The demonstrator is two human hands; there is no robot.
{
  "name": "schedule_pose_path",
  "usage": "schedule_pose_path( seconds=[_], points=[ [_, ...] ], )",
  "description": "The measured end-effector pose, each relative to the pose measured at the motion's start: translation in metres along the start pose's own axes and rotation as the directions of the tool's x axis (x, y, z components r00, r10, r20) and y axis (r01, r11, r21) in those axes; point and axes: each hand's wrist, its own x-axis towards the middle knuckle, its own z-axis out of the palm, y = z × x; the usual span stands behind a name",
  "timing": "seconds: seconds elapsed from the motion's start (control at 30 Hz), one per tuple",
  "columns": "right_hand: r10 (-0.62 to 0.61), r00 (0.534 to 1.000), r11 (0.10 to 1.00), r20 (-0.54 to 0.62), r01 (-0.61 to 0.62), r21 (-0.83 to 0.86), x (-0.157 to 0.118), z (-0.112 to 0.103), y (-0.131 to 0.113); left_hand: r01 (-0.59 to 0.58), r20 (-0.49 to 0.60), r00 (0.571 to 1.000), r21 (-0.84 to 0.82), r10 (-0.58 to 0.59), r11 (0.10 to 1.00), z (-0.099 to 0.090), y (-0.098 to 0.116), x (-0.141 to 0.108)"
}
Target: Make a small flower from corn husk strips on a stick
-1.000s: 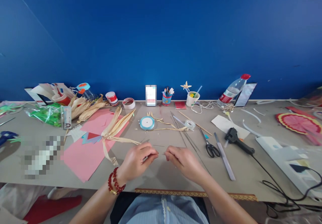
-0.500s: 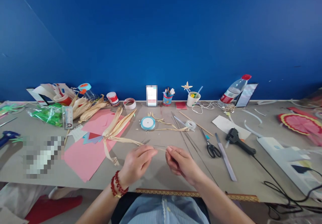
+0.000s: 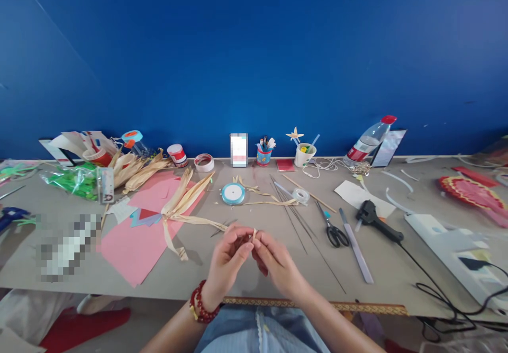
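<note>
The fingers of the left hand (image 3: 228, 258) and the right hand (image 3: 280, 263) meet close together, thumbs and forefingers pinched on a short, pale straw-coloured strip (image 3: 254, 233) that stands up between their tips. It is held above the near edge of the grey counter (image 3: 178, 279), in front of the person's body. The strip is so small and so hidden that I cannot tell whether it is folded or wrapped around something.

To handle it well, a light, even pinch near the tips seems best; such dry-looking stuff could split if bent sharply, and one hand should steady it while the other shapes it.

Just beyond the left hand lie long, dry, cream husk strips (image 3: 186, 219), partly over pink paper sheets (image 3: 135, 252). Farther off rests a round blue-and-white ribbon spool (image 3: 233, 193). To the right are thin dark wires (image 3: 329, 269) and black-handled metal scissors (image 3: 337, 236).
</note>
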Motion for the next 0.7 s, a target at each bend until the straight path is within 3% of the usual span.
schedule_pose_path(
  seconds=[0.07, 0.2, 0.47, 0.6, 0.7],
  points=[
    [-0.031, 0.999, 0.994, 0.039, 0.035, -0.103, -0.0015, -0.0021, -0.0025, 0.126, 0.012, 0.992, -0.179, -0.125, 0.976, 0.0012, -0.001, 0.0009],
    [0.01, 0.998, 0.995, 0.066, -0.003, -0.102, 0.0001, -0.0038, -0.0037, 0.275, 0.09, 0.961, -0.386, -0.261, 0.881, 0.0007, 0.0007, 0.004],
    [-0.152, 0.98, 0.916, -0.128, 0.091, -0.392, -0.0029, -0.0042, -0.0073, 0.385, 0.19, 0.923, -0.45, -0.335, 0.806, -0.002, 0.0003, 0.0086],
    [-0.201, 0.974, 0.878, -0.101, 0.134, -0.459, -0.0022, -0.0057, -0.0065, 0.437, 0.25, 0.899, -0.48, -0.358, 0.761, -0.002, -0.0033, 0.0086],
    [-0.221, 0.971, 0.85, -0.089, 0.147, -0.505, -0.0004, -0.0073, -0.0042, 0.418, 0.231, 0.909, -0.477, -0.348, 0.773, -0.0014, -0.0038, 0.0081]
  ],
)
